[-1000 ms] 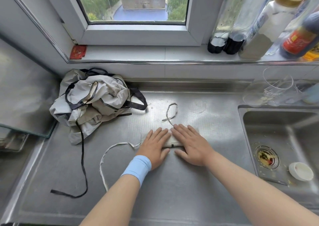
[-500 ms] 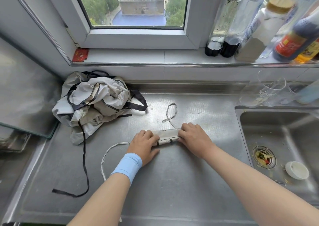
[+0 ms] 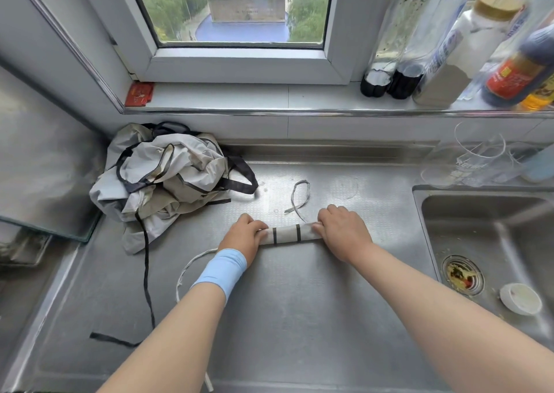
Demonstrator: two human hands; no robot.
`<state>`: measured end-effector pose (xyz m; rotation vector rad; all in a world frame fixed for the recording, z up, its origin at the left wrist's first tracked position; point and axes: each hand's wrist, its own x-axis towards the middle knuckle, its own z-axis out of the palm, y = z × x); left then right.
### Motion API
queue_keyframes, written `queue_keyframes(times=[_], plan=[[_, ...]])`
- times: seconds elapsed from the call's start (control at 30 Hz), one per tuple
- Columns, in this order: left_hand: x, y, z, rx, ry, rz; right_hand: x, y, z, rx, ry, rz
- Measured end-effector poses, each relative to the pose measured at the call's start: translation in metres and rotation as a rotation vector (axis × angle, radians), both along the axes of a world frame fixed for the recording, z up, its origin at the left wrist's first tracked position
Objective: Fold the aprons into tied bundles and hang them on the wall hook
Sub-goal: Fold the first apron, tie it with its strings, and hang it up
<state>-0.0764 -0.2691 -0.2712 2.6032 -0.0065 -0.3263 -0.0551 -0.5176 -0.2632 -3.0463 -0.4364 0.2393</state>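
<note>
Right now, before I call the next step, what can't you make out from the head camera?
Head view only:
Rolled apron: both ends are hidden under the left hand and the right hand.
Light strap: it passes behind the left forearm and is then cut off by the bottom edge.
Crumpled apron pile: its own folds hide how many aprons it holds.
Wall hook: outside the frame.

Steel counter [image 3: 299, 317], sink [image 3: 479, 221] at rt, window [image 3: 239, 3] w/ daylight, white sill [image 3: 239, 95]
</note>
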Motion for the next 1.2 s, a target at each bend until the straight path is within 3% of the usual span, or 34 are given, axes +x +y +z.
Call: queue_keyframes(times=[0.07, 0.13, 0.3, 0.43, 0.7, 0.87, 0.93, 1.07, 1.13, 1.2], plan=[[0.006, -0.006, 0.0, 0.234, -0.068, -0.05, 0.003, 0.002, 0.002, -0.024, -0.011, -0.027], [0.008, -0.016, 0.006, 0.348, -0.173, -0.07, 0.006, 0.007, 0.001, -0.068, -0.062, -0.015], [-0.003, -0.049, 0.001, 0.275, -0.381, -0.333, 0.003, 0.02, -0.007, 0.015, -0.247, 0.061], [-0.012, -0.049, -0.014, 0.218, -0.224, -0.328, -0.003, 0.026, -0.014, 0.098, -0.309, 0.224], [-0.007, -0.037, -0.011, 0.053, -0.087, -0.327, -0.006, -0.012, -0.033, 0.274, 0.072, 0.307], [-0.001, -0.037, -0.007, 0.079, 0.0, -0.32, 0.007, -0.01, -0.029, 0.304, 0.107, 0.332], [-0.003, -0.037, -0.004, 0.135, -0.014, -0.323, 0.008, -0.007, -0.027, 0.24, 0.1, 0.35], [-0.007, -0.035, 0.012, 0.251, -0.028, -0.24, 0.008, 0.007, -0.008, -0.035, -0.173, 0.489], [-0.007, -0.029, 0.024, 0.247, 0.076, -0.251, 0.006, 0.018, 0.014, -0.064, -0.11, 0.51], [-0.006, -0.018, 0.038, 0.233, 0.188, -0.262, 0.004, 0.031, 0.042, -0.058, 0.101, 0.467]])
